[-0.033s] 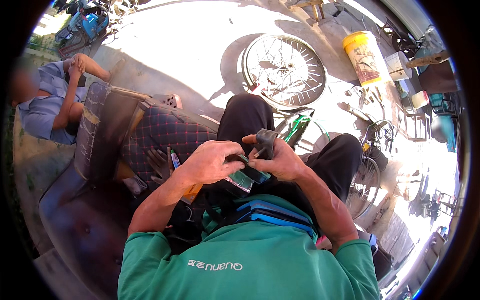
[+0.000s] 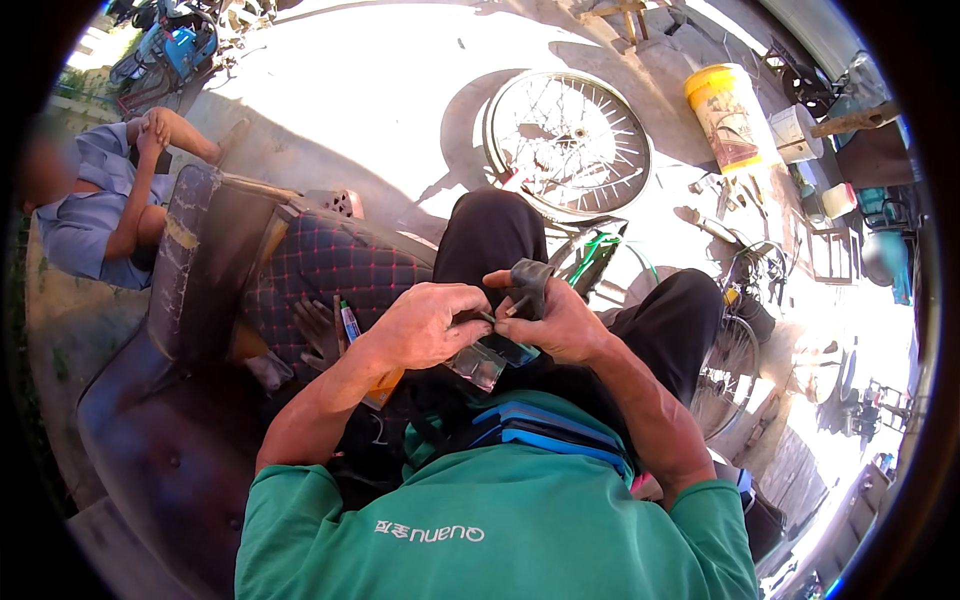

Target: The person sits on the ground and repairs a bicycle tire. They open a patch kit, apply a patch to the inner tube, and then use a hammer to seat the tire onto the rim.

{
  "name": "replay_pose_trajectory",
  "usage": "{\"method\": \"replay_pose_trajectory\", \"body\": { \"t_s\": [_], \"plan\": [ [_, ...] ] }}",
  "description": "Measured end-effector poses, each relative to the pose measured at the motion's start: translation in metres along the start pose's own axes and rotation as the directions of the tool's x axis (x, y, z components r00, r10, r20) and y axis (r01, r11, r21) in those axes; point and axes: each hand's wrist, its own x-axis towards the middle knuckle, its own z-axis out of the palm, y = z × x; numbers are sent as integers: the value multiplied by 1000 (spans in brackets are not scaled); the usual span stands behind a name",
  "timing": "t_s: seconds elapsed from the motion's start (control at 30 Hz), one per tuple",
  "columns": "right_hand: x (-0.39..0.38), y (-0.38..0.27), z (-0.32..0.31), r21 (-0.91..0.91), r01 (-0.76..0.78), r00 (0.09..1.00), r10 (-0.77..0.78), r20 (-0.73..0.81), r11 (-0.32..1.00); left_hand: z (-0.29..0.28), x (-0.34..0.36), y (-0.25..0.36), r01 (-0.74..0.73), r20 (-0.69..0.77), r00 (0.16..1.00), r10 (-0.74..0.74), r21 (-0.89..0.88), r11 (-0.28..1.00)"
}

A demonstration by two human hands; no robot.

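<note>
In close, the left hand (image 2: 428,325) pinched a small piece (image 2: 488,317), kind unclear, the right hand (image 2: 556,322) grasped a dark rubbery strip (image 2: 531,282), and light, steady pressure looked wisest!

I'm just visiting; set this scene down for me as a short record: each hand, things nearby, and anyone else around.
Left hand: fingertips drawn together; whether they pinch anything is unclear
Right hand: dark grey, rubbery piece over its fingers
Below the hands in view: shiny see-through packet
Left side: black quilted seat with red stitching, grey fabric glove, white-and-blue tube with green cap
Ahead: spoked metal wheel, yellow-topped cylindrical bucket
Other person: blue-grey shirt, far left
</note>
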Motion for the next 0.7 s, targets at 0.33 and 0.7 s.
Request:
{"method": "replay_pose_trajectory", "body": {
  "t_s": [0.33, 0.7],
  "plan": [
    [1, 5, 1, -121, 34, 992, -49, -120, 992, 20, 3, -7, 17, -145, 988, -44, -183, 983],
    [6, 21, -11, 223, 35, 998, -23, -57, 974, 48, 11, -34, -319, -354, 890, 288, -30, 947]
  ]
}}
